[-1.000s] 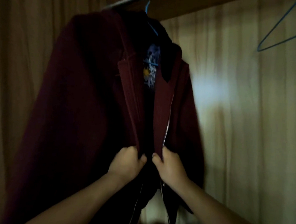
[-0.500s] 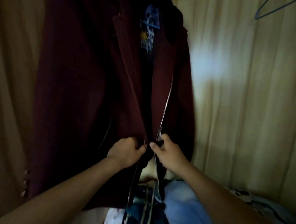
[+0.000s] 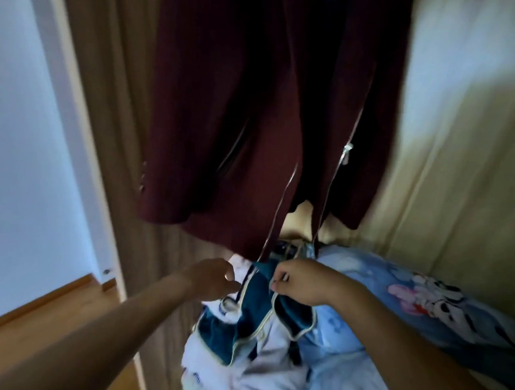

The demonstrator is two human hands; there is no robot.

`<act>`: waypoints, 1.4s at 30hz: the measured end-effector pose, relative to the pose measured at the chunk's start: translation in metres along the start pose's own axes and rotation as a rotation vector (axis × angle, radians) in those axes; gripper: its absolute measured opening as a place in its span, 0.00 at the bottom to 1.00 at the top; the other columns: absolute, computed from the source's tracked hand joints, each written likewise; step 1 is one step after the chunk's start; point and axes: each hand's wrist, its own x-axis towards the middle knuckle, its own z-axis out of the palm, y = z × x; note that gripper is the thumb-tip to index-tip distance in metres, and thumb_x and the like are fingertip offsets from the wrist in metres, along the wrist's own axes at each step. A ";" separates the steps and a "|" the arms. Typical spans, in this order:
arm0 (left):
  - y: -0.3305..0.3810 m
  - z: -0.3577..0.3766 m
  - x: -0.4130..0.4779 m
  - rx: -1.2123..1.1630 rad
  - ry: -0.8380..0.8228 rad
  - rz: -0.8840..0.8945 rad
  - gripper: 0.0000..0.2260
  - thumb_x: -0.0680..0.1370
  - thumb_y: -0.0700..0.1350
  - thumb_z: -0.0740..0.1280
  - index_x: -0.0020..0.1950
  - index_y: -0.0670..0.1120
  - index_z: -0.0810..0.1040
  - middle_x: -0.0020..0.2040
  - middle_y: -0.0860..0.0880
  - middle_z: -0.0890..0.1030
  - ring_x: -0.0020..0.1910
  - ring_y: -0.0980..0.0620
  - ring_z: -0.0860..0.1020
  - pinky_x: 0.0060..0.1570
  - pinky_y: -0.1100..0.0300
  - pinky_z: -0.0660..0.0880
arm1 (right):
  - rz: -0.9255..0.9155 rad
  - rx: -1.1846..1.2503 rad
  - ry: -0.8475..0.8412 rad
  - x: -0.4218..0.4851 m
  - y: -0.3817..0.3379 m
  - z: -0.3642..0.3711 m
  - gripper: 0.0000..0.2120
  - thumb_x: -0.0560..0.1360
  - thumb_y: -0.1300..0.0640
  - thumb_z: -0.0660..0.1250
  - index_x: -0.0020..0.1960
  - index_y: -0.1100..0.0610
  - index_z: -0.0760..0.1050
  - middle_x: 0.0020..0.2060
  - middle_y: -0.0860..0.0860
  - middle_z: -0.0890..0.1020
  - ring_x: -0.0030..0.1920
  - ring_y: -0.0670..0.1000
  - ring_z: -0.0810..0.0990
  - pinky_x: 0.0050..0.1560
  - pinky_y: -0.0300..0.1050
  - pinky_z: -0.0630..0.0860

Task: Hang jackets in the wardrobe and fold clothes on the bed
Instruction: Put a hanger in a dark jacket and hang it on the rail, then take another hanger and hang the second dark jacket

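A dark maroon jacket [image 3: 224,117] hangs in the wardrobe with its front open and its two zipper edges dangling. Just under its hem, my left hand [image 3: 215,279] and my right hand [image 3: 305,283] sit close together, each with pinched fingers. Blur hides whether they grip the zipper ends. Below the hands lies a teal and white garment [image 3: 251,321] with cream piping, on a pile of clothes. The hanger and rail are out of frame.
A blue cartoon-print blanket [image 3: 424,298] lies to the right of the pile. Beige wardrobe walls [image 3: 462,177] close in behind and to the right. At the left are a white door [image 3: 26,150] and wooden floor [image 3: 47,311].
Both hands slid down the jacket's front edges from chest height to below the hem. The view tilted down, bringing the clothes pile and floor into sight.
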 end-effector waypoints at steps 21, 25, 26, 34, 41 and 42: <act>-0.297 0.053 -0.340 -0.202 0.041 -0.788 0.16 0.81 0.56 0.65 0.66 0.50 0.77 0.59 0.52 0.81 0.54 0.55 0.79 0.58 0.55 0.78 | -0.620 -0.149 -0.388 0.066 -0.373 0.180 0.14 0.82 0.46 0.63 0.63 0.50 0.78 0.58 0.50 0.81 0.52 0.52 0.79 0.54 0.52 0.79; -0.367 0.049 -0.406 -0.303 0.053 -0.911 0.17 0.81 0.56 0.65 0.67 0.51 0.76 0.59 0.52 0.81 0.53 0.54 0.79 0.59 0.54 0.78 | -0.659 -0.208 -0.417 0.084 -0.461 0.216 0.14 0.82 0.45 0.62 0.64 0.48 0.78 0.57 0.49 0.81 0.51 0.51 0.80 0.55 0.54 0.80; -0.384 0.048 -0.419 -0.314 0.061 -0.939 0.17 0.81 0.55 0.65 0.67 0.51 0.76 0.60 0.51 0.81 0.54 0.54 0.79 0.59 0.54 0.78 | -0.675 -0.221 -0.420 0.089 -0.483 0.226 0.14 0.82 0.44 0.63 0.63 0.48 0.77 0.57 0.49 0.81 0.51 0.51 0.80 0.54 0.53 0.80; -0.505 0.046 -0.505 -0.345 0.073 -1.073 0.19 0.80 0.59 0.65 0.68 0.52 0.76 0.60 0.51 0.81 0.54 0.52 0.79 0.57 0.53 0.78 | -0.780 -0.319 -0.415 0.119 -0.635 0.282 0.18 0.80 0.39 0.62 0.65 0.47 0.75 0.59 0.49 0.81 0.51 0.52 0.79 0.51 0.51 0.79; -0.596 0.035 -0.516 -0.382 0.084 -1.140 0.19 0.80 0.59 0.65 0.68 0.52 0.76 0.62 0.50 0.81 0.57 0.51 0.79 0.59 0.50 0.78 | -0.838 -0.353 -0.493 0.183 -0.725 0.315 0.20 0.81 0.40 0.62 0.69 0.48 0.73 0.61 0.50 0.80 0.51 0.51 0.78 0.47 0.48 0.77; -0.610 0.034 -0.514 -0.392 0.085 -1.159 0.19 0.80 0.59 0.65 0.68 0.52 0.75 0.62 0.50 0.81 0.57 0.51 0.79 0.60 0.50 0.78 | -0.853 -0.365 -0.502 0.197 -0.738 0.321 0.20 0.81 0.40 0.62 0.69 0.48 0.73 0.60 0.50 0.80 0.50 0.51 0.78 0.45 0.48 0.76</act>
